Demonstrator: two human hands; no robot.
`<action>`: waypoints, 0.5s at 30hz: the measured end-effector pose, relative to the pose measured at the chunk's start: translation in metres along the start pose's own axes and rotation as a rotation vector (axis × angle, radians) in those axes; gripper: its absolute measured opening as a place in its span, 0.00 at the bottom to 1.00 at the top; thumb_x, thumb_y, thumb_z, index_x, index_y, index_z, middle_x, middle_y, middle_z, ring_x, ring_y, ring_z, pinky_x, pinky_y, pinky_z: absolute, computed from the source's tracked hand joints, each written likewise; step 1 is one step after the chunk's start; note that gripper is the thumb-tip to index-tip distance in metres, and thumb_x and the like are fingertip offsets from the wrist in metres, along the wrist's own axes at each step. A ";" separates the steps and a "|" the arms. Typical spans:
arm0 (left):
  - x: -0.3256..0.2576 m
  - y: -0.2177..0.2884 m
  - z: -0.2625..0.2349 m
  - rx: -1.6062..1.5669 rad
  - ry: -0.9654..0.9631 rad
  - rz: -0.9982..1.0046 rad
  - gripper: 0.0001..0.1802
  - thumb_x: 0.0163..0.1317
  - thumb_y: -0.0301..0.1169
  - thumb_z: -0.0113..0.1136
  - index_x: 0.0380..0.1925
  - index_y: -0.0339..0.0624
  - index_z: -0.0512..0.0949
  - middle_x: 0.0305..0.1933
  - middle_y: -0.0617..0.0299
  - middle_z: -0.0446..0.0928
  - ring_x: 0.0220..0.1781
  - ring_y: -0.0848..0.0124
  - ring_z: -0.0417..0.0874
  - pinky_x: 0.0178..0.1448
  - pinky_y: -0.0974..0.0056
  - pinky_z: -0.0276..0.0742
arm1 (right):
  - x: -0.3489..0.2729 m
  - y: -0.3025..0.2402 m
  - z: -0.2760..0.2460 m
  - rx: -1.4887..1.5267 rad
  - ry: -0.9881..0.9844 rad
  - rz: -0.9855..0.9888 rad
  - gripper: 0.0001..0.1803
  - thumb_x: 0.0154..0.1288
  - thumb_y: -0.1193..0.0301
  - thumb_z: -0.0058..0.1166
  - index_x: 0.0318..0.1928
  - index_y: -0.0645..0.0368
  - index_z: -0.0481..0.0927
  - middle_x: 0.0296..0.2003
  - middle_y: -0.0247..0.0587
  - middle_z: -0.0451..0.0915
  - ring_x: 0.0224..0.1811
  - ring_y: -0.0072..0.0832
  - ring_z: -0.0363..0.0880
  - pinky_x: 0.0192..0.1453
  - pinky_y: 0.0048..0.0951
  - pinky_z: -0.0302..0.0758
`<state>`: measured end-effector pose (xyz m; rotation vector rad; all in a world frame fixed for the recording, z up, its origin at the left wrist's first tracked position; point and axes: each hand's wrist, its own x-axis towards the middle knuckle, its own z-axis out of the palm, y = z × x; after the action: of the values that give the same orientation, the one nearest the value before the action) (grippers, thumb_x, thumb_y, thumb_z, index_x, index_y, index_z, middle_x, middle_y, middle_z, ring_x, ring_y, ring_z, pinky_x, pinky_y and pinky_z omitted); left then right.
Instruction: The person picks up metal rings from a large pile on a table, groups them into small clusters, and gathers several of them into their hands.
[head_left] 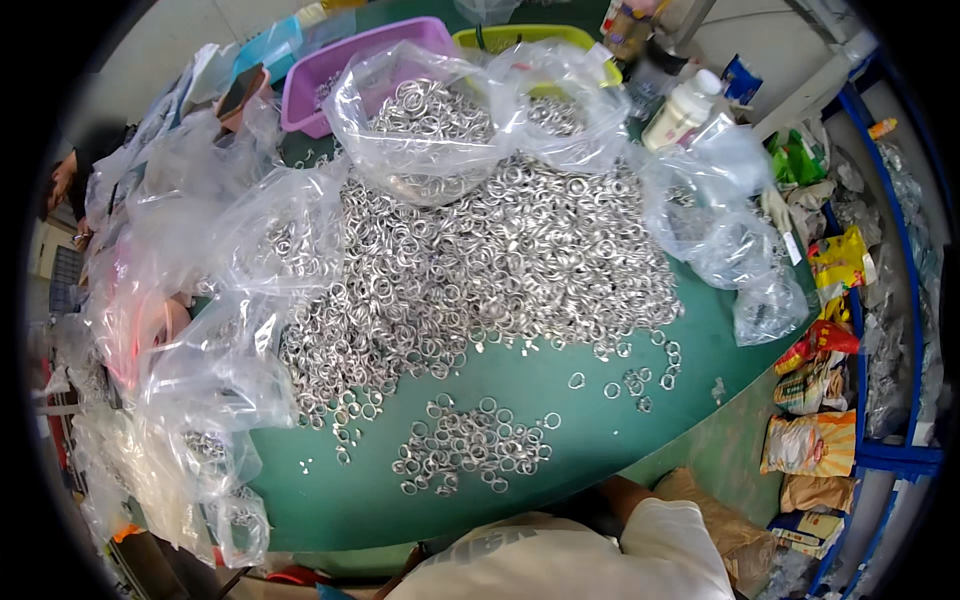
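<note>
Neither of my hands shows. My right upper arm comes out of a pale sleeve (pixel 670 530) and drops behind the front edge of the green table (pixel 350 510). On my left only a sliver of arm appears beside the shirt. A small group of silver metal rings (pixel 470 445) lies on the tabletop right in front of me. Behind it spreads a large heap of similar rings (pixel 500 260). A few loose rings (pixel 640 380) are scattered to the right of the heap.
Clear plastic bags (pixel 420 150) holding rings surround the heap. At the back stand a purple basin (pixel 300 95), a lime green basin (pixel 530 38) and a white bottle (pixel 683 110). Blue shelving (pixel 905 460) with snack packets runs along the right. A person's hand (pixel 62 180) shows far left.
</note>
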<state>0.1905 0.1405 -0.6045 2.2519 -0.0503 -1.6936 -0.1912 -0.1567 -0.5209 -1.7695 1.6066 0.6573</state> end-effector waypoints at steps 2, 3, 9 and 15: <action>0.006 -0.015 0.008 -0.018 0.010 0.013 0.09 0.61 0.30 0.54 0.34 0.38 0.80 0.33 0.59 0.80 0.34 0.69 0.78 0.38 0.63 0.74 | -0.006 0.005 -0.002 -0.046 0.064 -0.032 0.22 0.68 0.56 0.42 0.52 0.59 0.75 0.43 0.49 0.79 0.41 0.35 0.78 0.50 0.38 0.74; 0.011 -0.022 0.012 -0.023 0.016 0.018 0.09 0.61 0.30 0.54 0.34 0.38 0.80 0.33 0.59 0.80 0.34 0.69 0.78 0.38 0.63 0.74 | -0.008 0.010 -0.004 -0.062 0.096 -0.053 0.22 0.68 0.56 0.42 0.52 0.59 0.75 0.43 0.49 0.79 0.41 0.35 0.78 0.50 0.38 0.74; 0.003 -0.065 0.013 -0.166 0.222 0.227 0.09 0.61 0.30 0.54 0.34 0.38 0.80 0.33 0.59 0.80 0.33 0.69 0.78 0.38 0.63 0.74 | -0.049 0.018 -0.033 -0.179 0.201 -0.345 0.22 0.69 0.56 0.41 0.52 0.58 0.75 0.44 0.49 0.79 0.41 0.35 0.78 0.50 0.39 0.74; -0.137 0.050 0.035 0.172 0.717 0.749 0.05 0.57 0.24 0.57 0.29 0.34 0.79 0.25 0.51 0.81 0.25 0.62 0.83 0.32 0.61 0.77 | -0.156 0.027 -0.158 0.356 -0.409 -0.771 0.13 0.65 0.68 0.50 0.44 0.62 0.80 0.31 0.41 0.82 0.28 0.30 0.79 0.35 0.31 0.77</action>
<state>0.1250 0.1151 -0.4726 2.3767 -0.7749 -0.4904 -0.2471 -0.1721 -0.3049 -1.6650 0.6304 0.3002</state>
